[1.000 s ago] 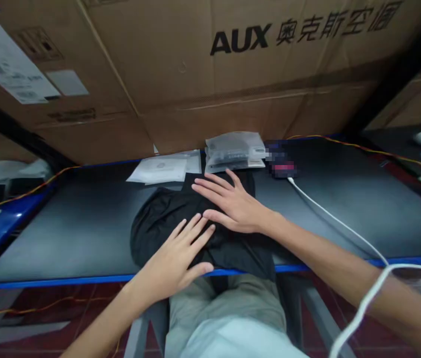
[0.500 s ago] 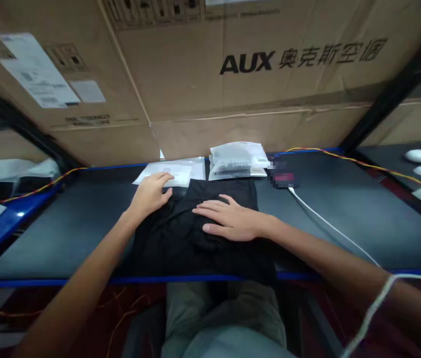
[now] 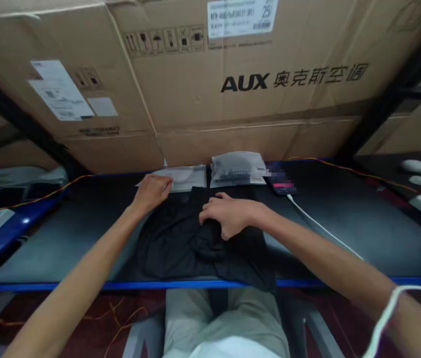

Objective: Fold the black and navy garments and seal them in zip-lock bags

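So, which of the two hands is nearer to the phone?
The right hand, on the black cloth; the left hand is farther from the phone, by the flat white packet.

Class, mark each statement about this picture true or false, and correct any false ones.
1. The right hand is at the black cloth. True.
2. The left hand is at the phone. False: it is by the flat white packet.
3. The bulging packet lies left of the flat one. False: it lies right of it.
4. The cardboard box bears the letters AUX. True.
5. The cloth stays wholly behind the table's blue edge. False: a corner hangs over it.
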Action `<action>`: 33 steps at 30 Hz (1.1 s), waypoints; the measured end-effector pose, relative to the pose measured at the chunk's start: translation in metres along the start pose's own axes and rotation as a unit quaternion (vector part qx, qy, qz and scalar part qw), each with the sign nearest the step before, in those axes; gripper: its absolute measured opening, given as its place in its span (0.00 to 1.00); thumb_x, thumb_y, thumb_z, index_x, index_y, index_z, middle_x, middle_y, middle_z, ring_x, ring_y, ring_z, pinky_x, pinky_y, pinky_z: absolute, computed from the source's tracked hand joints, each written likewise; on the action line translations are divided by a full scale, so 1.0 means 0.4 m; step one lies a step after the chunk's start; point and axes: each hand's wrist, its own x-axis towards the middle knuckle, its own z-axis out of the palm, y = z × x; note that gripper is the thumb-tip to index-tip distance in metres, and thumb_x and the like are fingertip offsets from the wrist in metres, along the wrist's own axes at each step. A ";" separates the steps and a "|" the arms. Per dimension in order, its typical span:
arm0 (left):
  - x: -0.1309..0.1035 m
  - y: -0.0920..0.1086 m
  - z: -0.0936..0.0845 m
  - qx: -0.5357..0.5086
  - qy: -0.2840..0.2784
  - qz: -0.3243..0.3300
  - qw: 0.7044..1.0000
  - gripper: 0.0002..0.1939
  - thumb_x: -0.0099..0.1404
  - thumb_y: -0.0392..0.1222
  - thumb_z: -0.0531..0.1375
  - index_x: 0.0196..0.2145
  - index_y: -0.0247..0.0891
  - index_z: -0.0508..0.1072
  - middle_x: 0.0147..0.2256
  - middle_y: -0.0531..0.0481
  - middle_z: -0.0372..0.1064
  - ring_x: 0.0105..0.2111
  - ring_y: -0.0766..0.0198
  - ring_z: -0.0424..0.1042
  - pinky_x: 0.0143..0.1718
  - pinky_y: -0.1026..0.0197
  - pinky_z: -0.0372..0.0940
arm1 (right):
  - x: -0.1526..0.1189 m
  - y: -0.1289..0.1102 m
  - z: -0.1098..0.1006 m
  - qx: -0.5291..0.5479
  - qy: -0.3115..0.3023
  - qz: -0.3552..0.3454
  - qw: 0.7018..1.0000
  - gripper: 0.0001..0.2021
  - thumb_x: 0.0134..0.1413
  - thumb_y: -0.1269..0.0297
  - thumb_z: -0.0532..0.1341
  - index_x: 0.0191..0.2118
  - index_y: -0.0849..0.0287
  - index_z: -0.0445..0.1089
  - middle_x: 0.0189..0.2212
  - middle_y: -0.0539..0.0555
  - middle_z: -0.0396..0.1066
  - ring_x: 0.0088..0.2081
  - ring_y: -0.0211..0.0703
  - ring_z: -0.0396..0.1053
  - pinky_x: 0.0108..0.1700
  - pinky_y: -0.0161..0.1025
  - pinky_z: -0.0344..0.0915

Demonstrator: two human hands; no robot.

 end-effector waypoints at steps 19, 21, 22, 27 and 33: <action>-0.010 0.144 -0.012 -0.244 0.019 -0.048 0.968 0.16 0.62 0.51 0.60 0.41 0.37 0.71 0.38 0.46 0.70 0.37 0.58 0.70 0.39 0.58 0.65 | -0.107 0.139 0.067 0.693 0.353 0.103 0.621 0.19 0.30 0.72 0.69 0.37 0.57 0.71 0.29 0.46 0.74 0.30 0.41 0.71 0.36 0.37 0.68; -0.019 0.177 -0.026 -0.238 -0.101 0.032 0.965 0.16 0.61 0.55 0.61 0.33 0.38 0.71 0.29 0.51 0.69 0.30 0.60 0.68 0.32 0.60 0.61 | -0.101 0.139 0.074 0.708 0.370 0.125 0.589 0.19 0.29 0.72 0.69 0.35 0.57 0.70 0.29 0.46 0.75 0.29 0.40 0.72 0.34 0.36 0.69; -0.023 0.189 -0.036 -0.234 -0.163 0.068 0.956 0.17 0.60 0.56 0.63 0.30 0.39 0.71 0.27 0.52 0.68 0.28 0.61 0.67 0.30 0.60 0.58 | -0.098 0.138 0.074 0.712 0.374 0.133 0.579 0.20 0.29 0.73 0.69 0.35 0.57 0.70 0.29 0.46 0.75 0.29 0.40 0.72 0.33 0.36 0.69; -0.031 0.208 -0.058 -0.224 -0.249 0.126 0.934 0.04 0.57 0.40 0.61 0.27 0.39 0.72 0.24 0.53 0.69 0.25 0.62 0.67 0.27 0.62 0.54 | -0.098 0.125 0.067 0.718 0.375 0.136 0.571 0.20 0.29 0.72 0.69 0.35 0.55 0.69 0.29 0.46 0.76 0.30 0.42 0.73 0.34 0.38 0.70; 0.009 0.230 -0.029 -0.383 -0.224 0.055 0.894 0.06 0.59 0.37 0.54 0.29 0.39 0.71 0.20 0.55 0.69 0.20 0.65 0.67 0.23 0.64 0.58 | -0.079 0.100 0.100 0.729 0.357 0.111 0.573 0.22 0.26 0.70 0.68 0.36 0.54 0.67 0.33 0.49 0.77 0.35 0.50 0.75 0.43 0.47 0.71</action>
